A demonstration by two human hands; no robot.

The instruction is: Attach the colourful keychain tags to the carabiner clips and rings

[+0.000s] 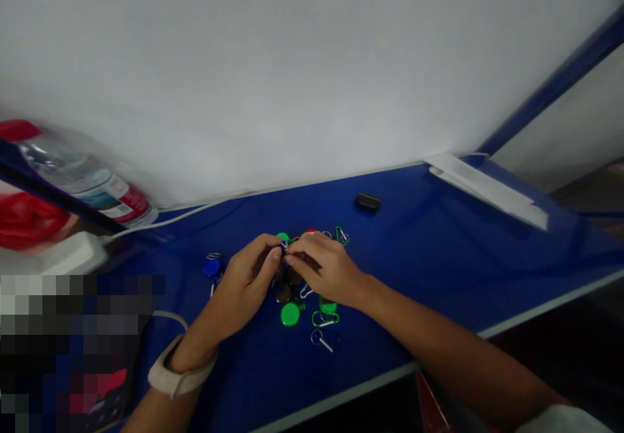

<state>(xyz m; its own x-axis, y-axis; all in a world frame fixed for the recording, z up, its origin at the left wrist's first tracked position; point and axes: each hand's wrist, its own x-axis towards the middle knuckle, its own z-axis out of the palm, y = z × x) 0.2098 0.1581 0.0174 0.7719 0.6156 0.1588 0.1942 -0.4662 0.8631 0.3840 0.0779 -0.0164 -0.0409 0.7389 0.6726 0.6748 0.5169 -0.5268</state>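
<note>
Both hands are together over a pile of key tags and carabiner clips, near the middle of the blue table (pixel 414 212), closer to its near edge than the wall side. Left hand (pixel 246 283) and right hand (pixel 324 267) are curled in, fingertips (pixel 275 254) almost meeting around a small silver clip (pixel 284 246). Fingers hide most of it, so can't tell which hand has hold of it, or how firmly. Neither hand is spread open.

Pile is mostly covered by the hands. Dark round tags (pixel 283 292) sit under the palms, count unclear. A red tag (pixel 311 230) and a green tag (pixel 283 236) just show past the fingers, both cut off.

Clear of the hands, near side: green round tag (pixel 290 314), green oval tag (pixel 328 305), green carabiner (pixel 325 319), silver carabiner (pixel 324 340). Far side: green-edged clip (pixel 342 236). Left of the left hand: blue tag (pixel 212 267) with a clip.

Further out: black fob (pixel 368 202) toward the far edge, plastic water bottle (pixel 82 179) and red bag (pixel 24 222) off the far-left corner. Lower left is a pixelated patch (pixel 73 348), unreadable. Pale band (pixel 180 368) on left wrist.
</note>
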